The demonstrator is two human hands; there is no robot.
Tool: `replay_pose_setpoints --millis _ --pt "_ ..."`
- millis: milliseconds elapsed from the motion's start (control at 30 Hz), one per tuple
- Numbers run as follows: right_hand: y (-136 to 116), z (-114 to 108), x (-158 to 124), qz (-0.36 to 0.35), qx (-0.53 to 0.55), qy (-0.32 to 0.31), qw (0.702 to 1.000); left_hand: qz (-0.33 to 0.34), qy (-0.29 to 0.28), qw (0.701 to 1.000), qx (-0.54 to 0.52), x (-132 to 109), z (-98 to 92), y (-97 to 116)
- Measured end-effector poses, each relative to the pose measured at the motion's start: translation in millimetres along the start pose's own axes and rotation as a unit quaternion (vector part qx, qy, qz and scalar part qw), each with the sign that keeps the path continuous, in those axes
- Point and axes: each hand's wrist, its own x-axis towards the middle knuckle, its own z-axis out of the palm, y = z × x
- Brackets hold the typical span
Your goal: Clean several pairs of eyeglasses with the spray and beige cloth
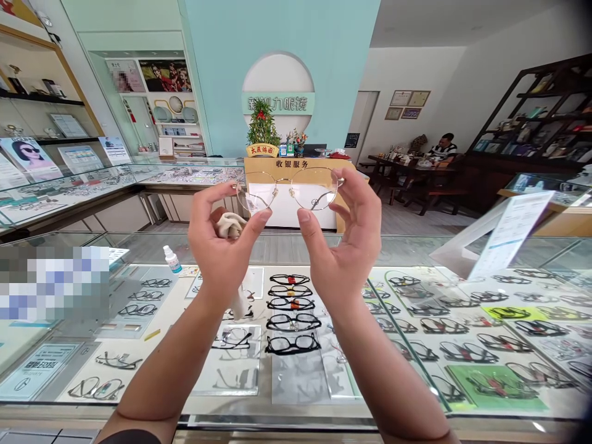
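Observation:
A pair of thin, gold-rimmed round eyeglasses is raised in front of me, above the glass display counter. My left hand grips the frame's left edge between thumb and fingers. A cream cleaning cloth is bunched in that same palm, and part of it hangs down below the wrist. My right hand pinches the right edge of the eyeglasses near the hinge. Both lenses are clear, and a small printed mark shows on the right one. The folded temples are only partly visible.
Under the counter's glass lie several rows of spectacle frames. A small white spray bottle stands on the left, and a slanted sign on the right. Beyond are a wooden cashier desk and a seated person.

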Motion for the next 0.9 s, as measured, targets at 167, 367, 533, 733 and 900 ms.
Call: replay_pose_setpoints --millis 167,367,533,733,900 --pt "8 -2 2 -0.029 -0.003 0.003 1.000 -0.008 0.013 1.000 -0.015 1 1.6 5" --pt "12 -3 2 -0.014 -0.006 -0.011 1.000 0.020 0.029 0.999 0.003 0 2.4 -1" --pt "18 -1 1 0.004 -0.015 -0.027 1.000 0.075 0.047 0.996 0.026 -1 0.6 -6" --pt "22 2 1 0.028 -0.011 -0.037 0.999 0.111 0.050 0.992 0.026 -3 -1.9 -10" --pt "21 3 1 0.035 -0.005 -0.043 0.998 0.131 0.050 0.989 0.052 -2 -2.8 -14"
